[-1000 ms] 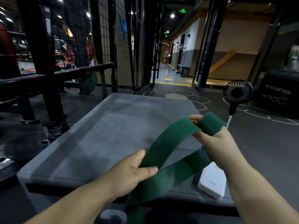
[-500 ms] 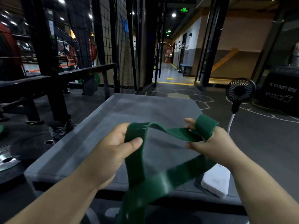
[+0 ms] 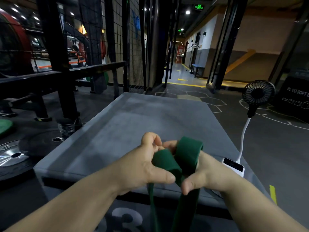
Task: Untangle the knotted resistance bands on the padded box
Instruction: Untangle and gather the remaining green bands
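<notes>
A wide green resistance band (image 3: 188,153) is folded into two loops between my hands, above the near edge of the grey padded box (image 3: 133,124). My left hand (image 3: 143,166) holds the left loop, thumb pressed against it. My right hand (image 3: 205,171) grips the right loop, which wraps over its fingers. The two hands touch each other. Two strands of the band hang down past the box's front edge and out of the picture. No knot is visible in the band.
A white power bank (image 3: 234,166) lies at the box's right edge, cabled to a small black fan (image 3: 258,92) beyond it. Weight plates (image 3: 15,156) lie on the floor at left, beside a black rack (image 3: 55,77). A black plyo box (image 3: 296,97) stands far right.
My hands, spread apart with the band stretched between them, have come together. The band is now folded into two short loops, and my left hand has moved right and forward.
</notes>
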Demonstrator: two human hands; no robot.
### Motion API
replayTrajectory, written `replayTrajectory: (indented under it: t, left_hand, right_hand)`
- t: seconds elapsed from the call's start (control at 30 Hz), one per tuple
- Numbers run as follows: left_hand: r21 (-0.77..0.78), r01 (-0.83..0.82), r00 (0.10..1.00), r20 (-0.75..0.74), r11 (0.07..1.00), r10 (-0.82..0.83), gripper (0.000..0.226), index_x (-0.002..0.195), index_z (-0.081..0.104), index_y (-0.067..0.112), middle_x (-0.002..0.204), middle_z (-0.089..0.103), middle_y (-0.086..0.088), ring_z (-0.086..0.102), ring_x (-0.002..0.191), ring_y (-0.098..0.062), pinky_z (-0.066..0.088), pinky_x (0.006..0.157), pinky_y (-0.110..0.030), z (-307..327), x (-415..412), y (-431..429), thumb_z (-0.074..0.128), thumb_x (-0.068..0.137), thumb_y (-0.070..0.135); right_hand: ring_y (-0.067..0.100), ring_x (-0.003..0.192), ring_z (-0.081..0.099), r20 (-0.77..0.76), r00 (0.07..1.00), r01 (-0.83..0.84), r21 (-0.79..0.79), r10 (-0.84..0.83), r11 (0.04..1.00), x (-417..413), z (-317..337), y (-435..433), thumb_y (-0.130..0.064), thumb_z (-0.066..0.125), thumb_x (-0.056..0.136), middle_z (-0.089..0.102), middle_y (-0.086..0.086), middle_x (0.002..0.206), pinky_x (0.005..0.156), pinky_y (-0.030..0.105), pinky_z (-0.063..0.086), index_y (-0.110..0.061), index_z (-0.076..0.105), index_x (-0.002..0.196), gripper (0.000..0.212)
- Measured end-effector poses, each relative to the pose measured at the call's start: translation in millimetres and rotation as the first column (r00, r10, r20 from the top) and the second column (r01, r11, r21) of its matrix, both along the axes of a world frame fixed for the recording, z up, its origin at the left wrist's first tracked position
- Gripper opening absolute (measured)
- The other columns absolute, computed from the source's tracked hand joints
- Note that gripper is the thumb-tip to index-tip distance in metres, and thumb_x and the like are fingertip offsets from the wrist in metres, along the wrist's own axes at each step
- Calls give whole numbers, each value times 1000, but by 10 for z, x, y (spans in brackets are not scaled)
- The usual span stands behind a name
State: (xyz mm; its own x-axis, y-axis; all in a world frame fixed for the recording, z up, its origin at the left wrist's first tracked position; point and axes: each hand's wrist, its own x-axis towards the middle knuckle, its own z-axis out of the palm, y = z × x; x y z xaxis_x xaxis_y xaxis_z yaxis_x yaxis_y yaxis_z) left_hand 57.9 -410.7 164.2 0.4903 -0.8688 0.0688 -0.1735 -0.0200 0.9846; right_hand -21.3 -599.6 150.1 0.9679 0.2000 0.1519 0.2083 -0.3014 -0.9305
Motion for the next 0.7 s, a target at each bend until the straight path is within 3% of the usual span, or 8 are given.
replayTrajectory:
  t: [0.1, 0.17, 0.27, 0.33, 0.43, 0.53, 0.63, 0.7]
  left_hand:
    - [-17, -43, 999, -11, 999, 43, 68, 96, 31, 38, 132, 47, -10, 55, 110, -12, 49, 98, -38, -60, 79, -28, 81, 54, 20]
    - [-17, -70, 997, 16, 997, 70, 66, 89, 34, 39, 129, 49, -13, 52, 121, -14, 46, 103, -44, -94, 106, -38, 84, 50, 25]
    - [25, -101, 990, 98, 995, 98, 64, 99, 37, 24, 106, 56, -5, 58, 90, -10, 53, 82, -34, -129, 144, -33, 84, 55, 27]
    - [63, -153, 967, 214, 986, 136, 61, 100, 38, 26, 92, 54, 3, 54, 78, -5, 50, 71, -26, -137, 159, -36, 83, 59, 30]
    - [131, -212, 913, 379, 968, 149, 64, 103, 34, 34, 104, 54, 10, 58, 97, -3, 54, 87, -31, -189, 146, -63, 85, 65, 31]
    - [163, -200, 910, 397, 966, 121, 51, 103, 35, 36, 111, 52, 16, 55, 106, 3, 51, 95, -34, -272, 108, -87, 79, 76, 34]
    - [129, -171, 922, 370, 977, 113, 35, 101, 38, 35, 110, 57, 14, 58, 106, -3, 51, 94, -38, -296, 95, -105, 66, 79, 37]
    - [96, -205, 910, 386, 974, 153, 26, 103, 40, 32, 108, 60, 9, 59, 103, -10, 48, 94, -36, -257, 110, -106, 55, 82, 30]
  right_hand:
    - [26, 104, 65, 9, 998, 65, -30, -65, 997, 26, -42, 87, -15, 84, 65, 66, 17, 116, 93, 47, 52, -24, 52, 128, 71]
    - [23, 98, 65, -3, 996, 91, -25, -91, 996, 32, -50, 90, -9, 81, 71, 67, 18, 112, 89, 48, 52, -23, 57, 122, 58]
    - [17, 96, 65, 43, 992, 119, 20, -120, 993, 22, -12, 90, -7, 72, 79, 71, 5, 103, 88, 36, 52, -24, 68, 106, 32]
    - [16, 91, 65, 62, 976, 203, 104, -210, 974, 31, -10, 100, -16, 71, 77, 70, 1, 93, 87, 37, 52, -32, 72, 96, 24]
    - [20, 84, 63, 60, 932, 336, 230, -358, 913, 68, -38, 95, -29, 73, 70, 68, 1, 84, 85, 45, 51, -34, 73, 86, 17]
    - [25, 84, 62, 5, 877, 450, 340, -481, 825, 68, -5, 103, -29, 67, 72, 65, 4, 84, 90, 54, 51, -33, 73, 81, 11]
    - [26, 83, 62, -51, 853, 504, 337, -519, 796, 50, 31, 118, -33, 68, 77, 65, 3, 81, 91, 53, 50, -33, 73, 78, 6]
    - [25, 80, 62, -80, 830, 549, 286, -552, 785, 53, 7, 94, -32, 67, 87, 69, 2, 76, 87, 50, 50, -25, 73, 77, 14]
